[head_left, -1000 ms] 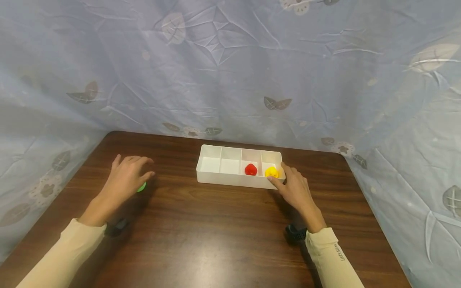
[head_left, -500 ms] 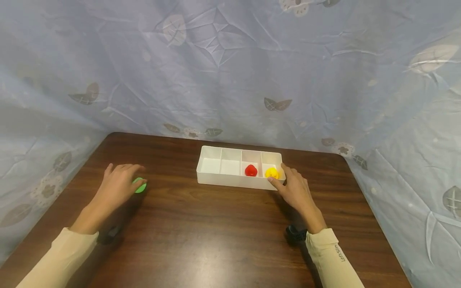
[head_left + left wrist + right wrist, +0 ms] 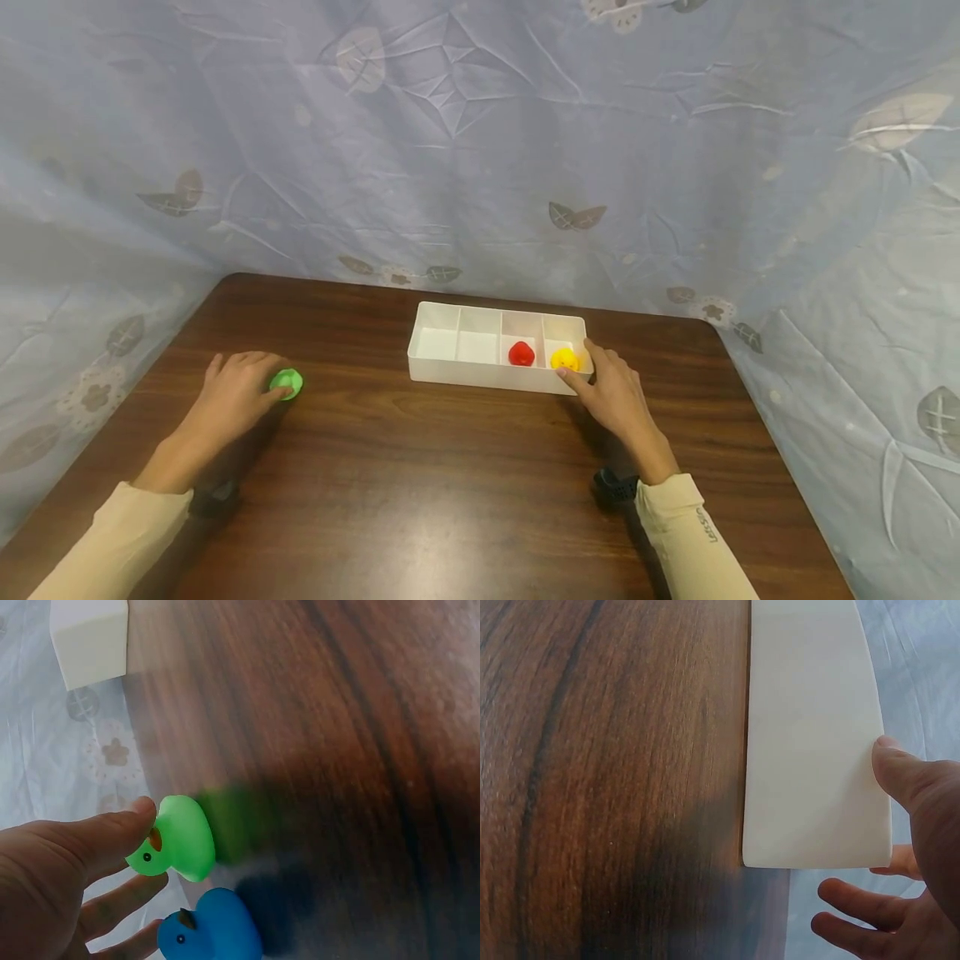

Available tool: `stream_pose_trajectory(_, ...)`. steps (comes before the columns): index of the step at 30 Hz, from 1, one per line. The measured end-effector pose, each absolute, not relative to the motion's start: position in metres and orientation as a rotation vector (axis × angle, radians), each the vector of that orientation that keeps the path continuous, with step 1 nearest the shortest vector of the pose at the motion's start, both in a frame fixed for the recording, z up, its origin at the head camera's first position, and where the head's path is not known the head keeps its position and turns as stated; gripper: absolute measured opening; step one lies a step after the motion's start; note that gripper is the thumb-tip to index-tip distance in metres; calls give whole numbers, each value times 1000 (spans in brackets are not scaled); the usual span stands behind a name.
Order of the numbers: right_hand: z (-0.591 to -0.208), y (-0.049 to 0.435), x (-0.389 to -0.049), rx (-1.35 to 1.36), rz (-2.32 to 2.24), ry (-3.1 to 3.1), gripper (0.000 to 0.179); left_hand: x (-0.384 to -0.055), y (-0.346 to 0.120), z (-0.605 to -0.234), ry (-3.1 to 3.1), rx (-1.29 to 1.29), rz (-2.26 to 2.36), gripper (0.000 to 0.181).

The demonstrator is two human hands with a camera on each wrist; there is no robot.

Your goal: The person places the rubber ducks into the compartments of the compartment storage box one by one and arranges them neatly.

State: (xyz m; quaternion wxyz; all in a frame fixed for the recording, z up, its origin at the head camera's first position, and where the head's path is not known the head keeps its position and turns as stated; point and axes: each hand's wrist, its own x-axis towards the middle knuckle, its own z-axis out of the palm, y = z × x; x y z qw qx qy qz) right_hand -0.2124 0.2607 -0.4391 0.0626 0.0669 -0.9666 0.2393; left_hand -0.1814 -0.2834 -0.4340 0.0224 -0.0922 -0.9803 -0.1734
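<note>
My left hand is over the left part of the table, whose edge runs near at 9 o'clock, with patterned curtain past it. My thumb and fingers are spread wide around the head of a green duck, at 3 o'clock from my palm; I cannot tell whether they touch it. The left wrist view alone shows a blue duck, just beside the green duck at 5 o'clock, near my lower fingers.

From there a long stretch of wood leads toward 3 o'clock, room to move as far as the white box. The table's back edge lies close behind the box at 12 o'clock. Only the head view shows inside its 4 compartments: a red toy in number 3 from the left, a yellow toy in number 4.

My right hand grips the box's near right corner, thumb at the front rim, the yellow toy at 10 o'clock from my palm. The right wrist view shows 2 fingers reaching past the box's end. More tabletop runs at 3 o'clock to the right edge.
</note>
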Motion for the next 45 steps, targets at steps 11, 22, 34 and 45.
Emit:
stream_pose_trajectory(11,-439,261,-213,201,717,-2925,80,-179,-288,-439,-3056,-307,-498,54)
stream_pose_trajectory(22,-438,261,-213,193,704,-2930,80,-179,-295,-444,-3033,-325,-503,53)
stream_pose_trajectory(34,-438,261,-213,181,707,-2939,80,-180,-294,-443,-2993,-320,-508,49)
stream_pose_trajectory(45,-438,261,-212,181,713,-2940,80,-182,-282,-437,-2965,-338,-526,46)
